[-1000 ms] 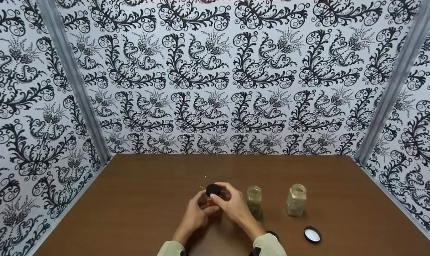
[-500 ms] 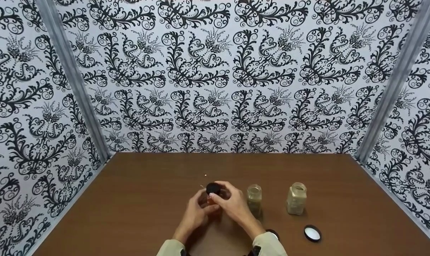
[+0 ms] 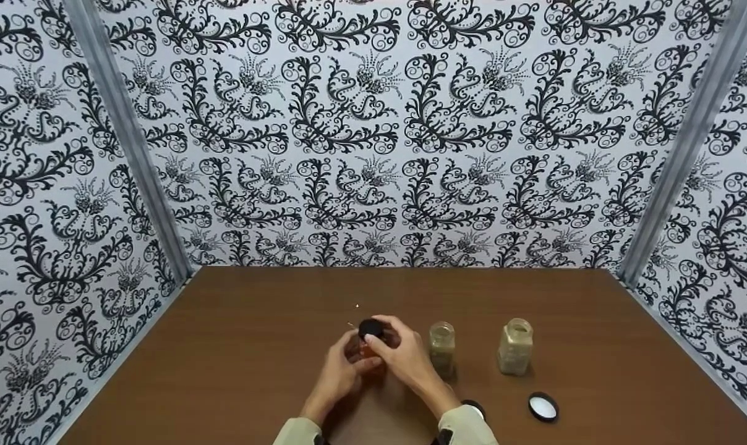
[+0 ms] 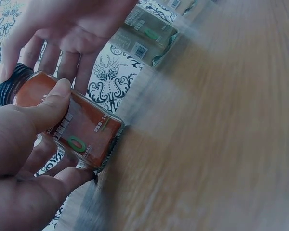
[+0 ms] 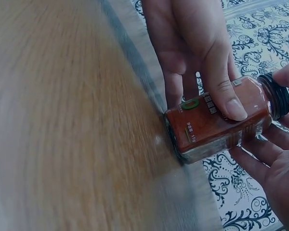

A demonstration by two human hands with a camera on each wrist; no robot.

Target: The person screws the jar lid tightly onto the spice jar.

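Observation:
A square glass jar (image 4: 84, 127) of orange-red powder with a black screw lid (image 3: 370, 329) stands upright at the table's middle. My left hand (image 3: 341, 372) grips the jar's body, its thumb across the labelled face in the left wrist view. On the lid, my right hand (image 3: 405, 352) pinches the rim between thumb and fingers. The lid sits on the jar's neck. Right of the hands stand two lidless glass jars, a nearer jar (image 3: 442, 349) with greenish-brown powder and a farther jar (image 3: 516, 347) with paler powder.
A black lid (image 3: 543, 407) lies white inside up at the right front. Another lid (image 3: 474, 408) is partly hidden by the right sleeve. Small bright specks (image 3: 357, 306) lie behind the hands. Patterned walls (image 3: 373, 154) border the brown table (image 3: 256, 309).

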